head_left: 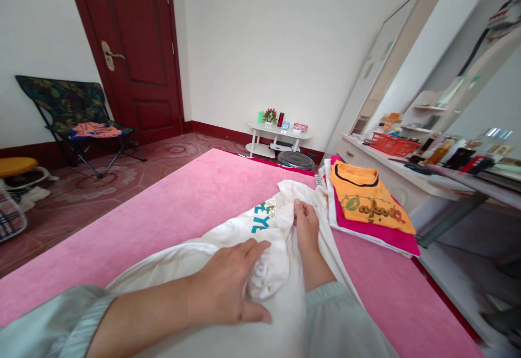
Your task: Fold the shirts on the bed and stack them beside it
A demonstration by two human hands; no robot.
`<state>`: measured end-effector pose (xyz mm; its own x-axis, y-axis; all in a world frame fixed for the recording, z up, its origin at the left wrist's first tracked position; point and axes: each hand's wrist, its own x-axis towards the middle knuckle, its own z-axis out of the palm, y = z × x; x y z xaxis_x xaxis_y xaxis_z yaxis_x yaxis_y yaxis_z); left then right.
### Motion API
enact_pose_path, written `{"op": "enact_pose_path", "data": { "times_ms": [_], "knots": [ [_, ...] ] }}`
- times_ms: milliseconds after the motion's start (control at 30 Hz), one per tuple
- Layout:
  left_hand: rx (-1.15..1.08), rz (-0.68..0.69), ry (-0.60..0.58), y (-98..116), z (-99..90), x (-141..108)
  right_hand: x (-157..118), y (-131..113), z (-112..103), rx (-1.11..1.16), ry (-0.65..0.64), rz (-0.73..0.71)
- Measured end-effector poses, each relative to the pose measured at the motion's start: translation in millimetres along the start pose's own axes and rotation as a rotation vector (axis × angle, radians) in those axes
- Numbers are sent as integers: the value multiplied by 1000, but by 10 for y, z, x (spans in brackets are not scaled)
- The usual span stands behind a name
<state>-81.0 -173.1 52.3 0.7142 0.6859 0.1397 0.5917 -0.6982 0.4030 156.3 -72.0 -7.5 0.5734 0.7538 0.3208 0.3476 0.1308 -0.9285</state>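
A white T-shirt (240, 225) with green lettering and a small picture lies rumpled over the pink bed cover (175, 206), partly bunched in the middle. My left hand (226, 279) rests beside the bunched part, thumb spread away from the fingers, not closed round the cloth. Farther along, my right hand (306, 225) has its fingers pinched on the shirt's fabric near the lettering. Just right of the shirt is a stack of folded clothes, with an orange T-shirt (362, 195) on top and a magenta garment (376, 233) beneath it.
A white dressing table (366, 154) with a red basket (393, 144) and bottles stands along the right. By the far wall is a low white stand (254, 144). A folding chair (77, 106) holding clothes sits near the dark red door (134, 49).
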Motion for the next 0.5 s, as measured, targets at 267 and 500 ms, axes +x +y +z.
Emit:
{"op": "enact_pose_path", "data": {
  "times_ms": [267,500],
  "knots": [
    [42,91,-47,-38,-155,194,19,-34,4,-25,-14,10],
    [510,-588,596,-1250,-1266,818,48,51,21,200,11,98]
  ]
}}
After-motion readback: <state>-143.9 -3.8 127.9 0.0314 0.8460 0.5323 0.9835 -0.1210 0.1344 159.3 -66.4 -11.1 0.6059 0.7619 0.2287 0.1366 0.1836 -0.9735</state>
